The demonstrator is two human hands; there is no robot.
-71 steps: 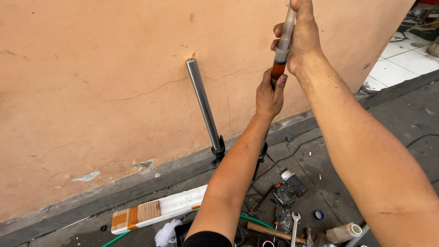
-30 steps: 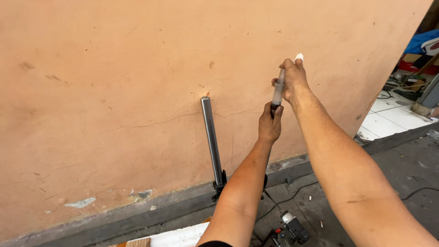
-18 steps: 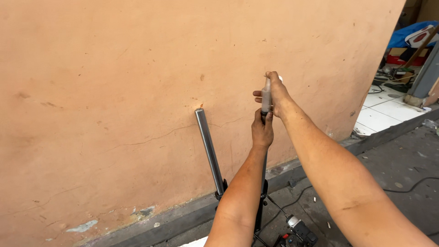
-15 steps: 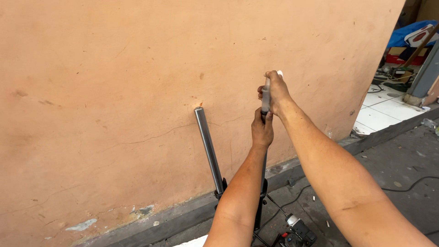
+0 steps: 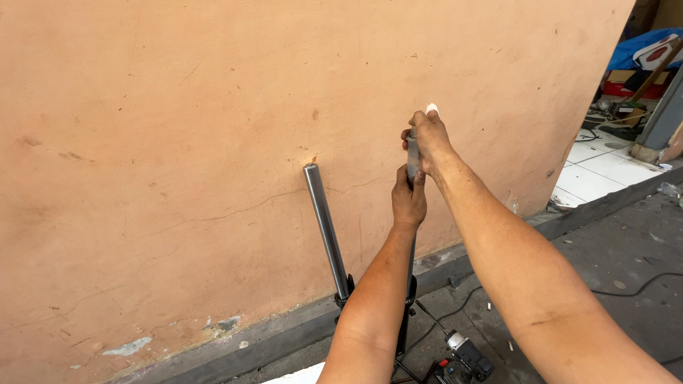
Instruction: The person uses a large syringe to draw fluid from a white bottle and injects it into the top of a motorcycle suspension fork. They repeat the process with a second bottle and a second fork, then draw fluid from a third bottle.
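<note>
Both hands have come down from well overhead to chest height before the peach plaster wall [image 5: 178, 128], bringing the slim grey metal tube with a white tip [image 5: 412, 153] down over the second upright fork leg, which the forearms mostly hide. The right hand [image 5: 427, 139] is clamped around the tube's top; the left hand [image 5: 408, 201] grips just beneath it, fingers wrapped tight. So the tube seems to be seating downward, near fully home. I count two hands, one grey tube, one bare chrome fork tube [image 5: 326, 231] leaning beside it, and one black power drill [image 5: 466, 355] on the ground
</note>
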